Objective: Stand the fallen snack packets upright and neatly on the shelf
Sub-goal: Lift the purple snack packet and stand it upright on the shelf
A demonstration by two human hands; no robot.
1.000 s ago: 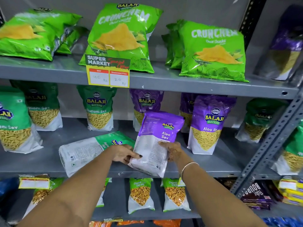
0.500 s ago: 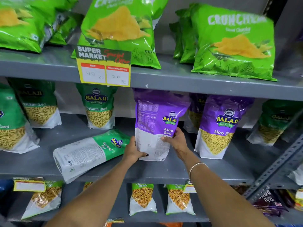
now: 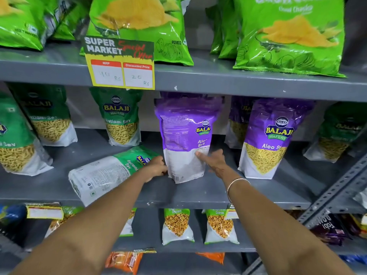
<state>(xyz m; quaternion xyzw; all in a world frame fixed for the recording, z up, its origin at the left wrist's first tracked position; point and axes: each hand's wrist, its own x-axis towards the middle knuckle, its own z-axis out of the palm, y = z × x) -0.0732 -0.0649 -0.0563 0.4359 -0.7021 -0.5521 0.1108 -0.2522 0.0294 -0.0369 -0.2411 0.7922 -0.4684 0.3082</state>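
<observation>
A purple Aloo Sev packet (image 3: 186, 126) stands upright on the grey middle shelf (image 3: 198, 197), its printed back turned partly toward me. My left hand (image 3: 156, 167) grips its lower left edge. My right hand (image 3: 213, 162) holds its lower right side, thumb on the front. Just left of it, a green Ratlami Sev packet (image 3: 103, 173) lies flat on its side near the shelf's front edge, touching my left wrist.
Upright purple packets (image 3: 272, 139) stand to the right, upright green ones (image 3: 121, 120) behind and to the left. The upper shelf edge (image 3: 238, 84) with a price tag (image 3: 119, 62) hangs close above. A slotted post (image 3: 337, 191) rises at the right.
The purple packet went from tilted in my hands near the shelf's front to standing upright further back on the shelf. Both hands slid down to its base.
</observation>
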